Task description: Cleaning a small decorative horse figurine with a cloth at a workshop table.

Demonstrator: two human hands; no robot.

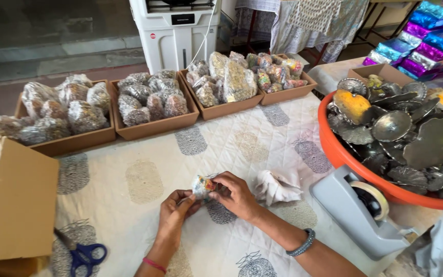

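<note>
Held a small clear plastic packet of mixed-coloured contents (203, 185) between both hands, low over the middle of the table, close to the body so the work sat straight under the eyes. Left hand (176, 206) pinched shut on the packet's lower left edge; right hand (239, 195) curled closed around its right side, fingers wrapped over the top, seemingly steadying it.

Kept tools within reach: blue-handled scissors (80, 255) lying just left of the left wrist, grey tape dispenser with a roll of pale tape (362, 211) just right of the right forearm. Crumpled white plastic bags (277, 185) lay beside the right hand.

Ranged along the far edge, four shallow brown cardboard trays (155, 126) heaped with filled clear packets, probably sorted by kind. At the right, an orange plastic tub (340, 152) piled with silver foil plates. At the left, a plain cardboard box (16, 202).

Covered with a quilted cream cloth with grey and beige motifs (242, 143). Beyond, a white air cooler (175, 33), draped patterned fabric, shiny wrapped parcels in blue and purple (429, 36), a reddish floor.
</note>
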